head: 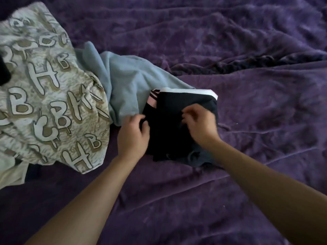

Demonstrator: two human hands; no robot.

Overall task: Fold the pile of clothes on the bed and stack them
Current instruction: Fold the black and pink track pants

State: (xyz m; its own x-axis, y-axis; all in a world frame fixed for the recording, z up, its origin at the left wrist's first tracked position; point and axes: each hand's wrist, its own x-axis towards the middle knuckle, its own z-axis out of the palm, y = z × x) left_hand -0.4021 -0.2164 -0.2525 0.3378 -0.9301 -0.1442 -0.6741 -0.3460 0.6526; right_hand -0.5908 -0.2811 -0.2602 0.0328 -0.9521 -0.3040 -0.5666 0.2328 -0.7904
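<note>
Bed [247,85] w/ rumpled purple cover; black garment [169,131] lies roughly folded mid-bed, white waistband [187,91] along its far side; pink striped bit [152,99] pokes out at its far-left corner. L hand [134,133] is at the garment's left edge, thumb and fingers curled, pinching black cloth between them. R hand [200,121] is on top, over the right half; fingers bent, tips close together down on the cloth. It's blurred, so can't tell if any fabric is actually pinched. Both forearms are bare, reaching in from the bed's near edge. Light blue garment [123,82] is crumpled just left of the black one, touching it; further toward the bed's left edge, big grey-beige fabric w/ letter print [49,96] lies over the blue one's left part. Small dark item [4,71] sits on that fabric at the far left, cut off by the frame. Grey-blue cloth [194,156] shows at the black garment's near-right corner, by the R wrist.
</note>
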